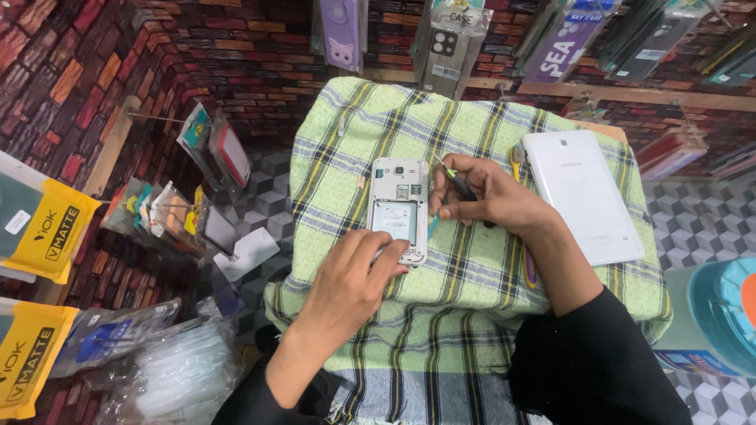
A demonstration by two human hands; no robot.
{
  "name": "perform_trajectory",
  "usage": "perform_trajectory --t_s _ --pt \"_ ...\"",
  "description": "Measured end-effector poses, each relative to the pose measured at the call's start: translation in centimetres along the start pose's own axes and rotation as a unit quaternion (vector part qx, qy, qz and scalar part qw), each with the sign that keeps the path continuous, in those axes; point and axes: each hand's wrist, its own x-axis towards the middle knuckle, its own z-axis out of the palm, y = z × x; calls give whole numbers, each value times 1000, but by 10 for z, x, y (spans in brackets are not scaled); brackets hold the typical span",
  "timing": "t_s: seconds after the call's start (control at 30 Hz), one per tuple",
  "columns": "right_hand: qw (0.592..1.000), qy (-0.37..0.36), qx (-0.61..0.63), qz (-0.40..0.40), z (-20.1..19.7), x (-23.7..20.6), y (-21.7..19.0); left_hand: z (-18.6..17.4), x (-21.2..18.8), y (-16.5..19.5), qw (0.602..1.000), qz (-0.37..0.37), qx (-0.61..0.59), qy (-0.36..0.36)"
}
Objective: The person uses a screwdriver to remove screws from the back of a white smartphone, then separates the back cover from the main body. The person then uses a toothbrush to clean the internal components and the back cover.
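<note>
A white phone (399,206) with its back cover off lies face down on a green checked cloth (472,275). My left hand (346,287) rests on the phone's near end, fingers pressing its lower edge. My right hand (480,193) sits just right of the phone and grips a small screwdriver (450,175) with a black handle and a green and yellow tip end, its shaft pointing up and to the left, close to the phone's upper right edge.
A white tablet (581,197) lies face down on the cloth's right side, with a yellow tool (516,160) beside it. Packaged phone cases hang on the brick-pattern wall at left (47,224) and along the top (449,39). A teal container (720,311) stands at right.
</note>
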Motion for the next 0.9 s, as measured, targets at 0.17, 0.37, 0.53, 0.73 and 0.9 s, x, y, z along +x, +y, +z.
perform_trajectory --t_s 0.17,0.37,0.53,0.73,0.9 --pt "999 25 9 37 -2 3 5 4 2 2 999 27 29 4" --pt "995 85 35 45 0 5 8 4 0 4 998 20 57 0" --pt "992 111 -21 59 4 10 4 5 -2 5 998 11 56 -11" --pt "990 124 -35 49 9 9 1 3 -2 4 999 2 34 -21" --pt "992 113 -25 43 9 8 6 2 -1 5 1000 8 29 -5"
